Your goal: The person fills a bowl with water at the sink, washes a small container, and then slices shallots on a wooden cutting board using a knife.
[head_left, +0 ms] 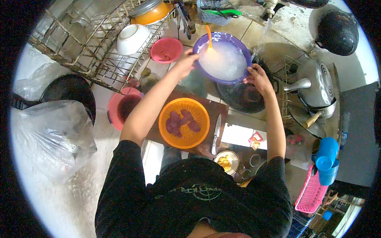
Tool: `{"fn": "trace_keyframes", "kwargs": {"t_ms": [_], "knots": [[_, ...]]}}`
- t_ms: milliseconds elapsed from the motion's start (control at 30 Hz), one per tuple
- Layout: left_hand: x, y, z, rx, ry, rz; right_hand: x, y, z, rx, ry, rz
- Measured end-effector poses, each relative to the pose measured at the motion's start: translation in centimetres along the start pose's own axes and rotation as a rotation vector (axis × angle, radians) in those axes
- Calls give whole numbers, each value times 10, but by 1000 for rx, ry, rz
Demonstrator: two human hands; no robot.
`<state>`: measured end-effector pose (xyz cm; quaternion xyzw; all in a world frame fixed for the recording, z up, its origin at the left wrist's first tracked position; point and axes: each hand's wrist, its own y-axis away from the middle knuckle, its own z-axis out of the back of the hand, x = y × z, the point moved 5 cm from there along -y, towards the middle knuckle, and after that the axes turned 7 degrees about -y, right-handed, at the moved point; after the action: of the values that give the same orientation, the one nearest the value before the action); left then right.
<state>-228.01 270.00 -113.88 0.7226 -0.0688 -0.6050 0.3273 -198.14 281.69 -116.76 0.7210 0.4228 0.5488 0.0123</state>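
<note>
Both my hands carry a purple basin [248, 56] of cloudy whitish liquid, held out over the sink area. My left hand [186, 63] grips its left rim, fingers closed. At the right rim, my right hand [258, 79] is closed on the edge. An orange-handled spoon [209, 37] leans in the basin with its lower end in the liquid. To the right of the basin, water runs from a tap [270, 12]. Nearer my body, an orange colander [164, 129] holds several dark purple lumps, and a knife [216, 137] lies beside it.
On the left stand a rusty dish rack [89, 69] with bowls, a pink basin [113, 107], a small pink bowl [166, 49] and a plastic bag [55, 135]. A dark wok [242, 97] lies below the basin. Pots [315, 81] and blue cups [327, 152] are at the right.
</note>
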Motion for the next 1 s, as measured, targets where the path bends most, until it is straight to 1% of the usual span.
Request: {"fn": "trace_keyframes", "kwargs": {"t_ms": [33, 100, 133, 167, 233, 267, 367, 400, 500, 600, 700, 800, 900, 967, 1000], "knots": [[5, -1, 14, -25, 17, -3, 14, 14, -32, -110, 94, -82], [21, -7, 44, -74, 50, -11, -16, -13, -43, -52, 39, -39], [37, -17, 60, -81, 82, -37, -31, -27, -48, 5, 1, -57], [42, -18, 71, -113, 86, -39, -43, -38, -53, 11, -42, -59], [51, -20, 92, -175, 94, -44, -56, -50, -73, -6, -26, -68], [59, -22, 106, -168, 114, 3, -60, -54, -86, 10, 25, -94], [63, -23, 127, -277, 208, -2, -97, -87, -103, -44, -1, -62], [87, -39, 148, -339, 250, 53, -107, -94, -109, -35, -3, -63], [115, -61, 181, -302, 309, 137, -132, -116, -125, -42, 14, -60], [133, -77, 204, -402, 390, 185, -162, -139, -130, -87, 55, -67], [154, -97, 210, -435, 371, 236, -193, -156, -125, -144, 45, -72], [171, -109, 211, -594, 212, 152, -219, -177, -115, -150, 172, -71], [212, -137, 226, -518, 195, 180, -245, -197, -105, -194, 311, 0], [213, -135, 221, -535, 123, 245, -276, -218, -97, -147, 420, 57], [218, -139, 225, -546, 86, 271, -277, -223, -99, -137, 466, 77]]}}
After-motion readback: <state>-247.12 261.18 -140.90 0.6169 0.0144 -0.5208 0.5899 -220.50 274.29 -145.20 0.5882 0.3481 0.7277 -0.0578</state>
